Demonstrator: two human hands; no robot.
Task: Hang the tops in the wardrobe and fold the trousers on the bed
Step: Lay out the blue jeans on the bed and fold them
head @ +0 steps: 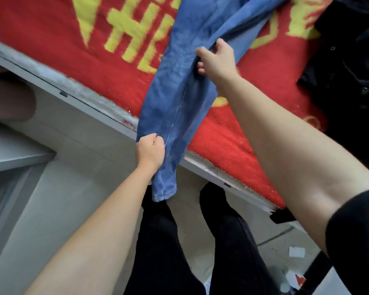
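A pair of blue jeans (179, 96) lies stretched across the red blanket (77, 50) on the bed, legs together, with the cuffs hanging over the bed's near edge. My left hand (150, 151) grips the left side of the legs near the cuffs, at the bed's edge. Higher up on the bed, my right hand (216, 58) grips the right side of the jeans, fingers curled round the fabric. The upper part of the jeans runs out of view at the top.
A black garment (347, 67) lies on the bed at the right. The bed's white frame (90, 107) runs diagonally. A white cabinet (11, 156) stands at the left. My legs in black trousers are below, with bits of litter (296, 252) on the floor.
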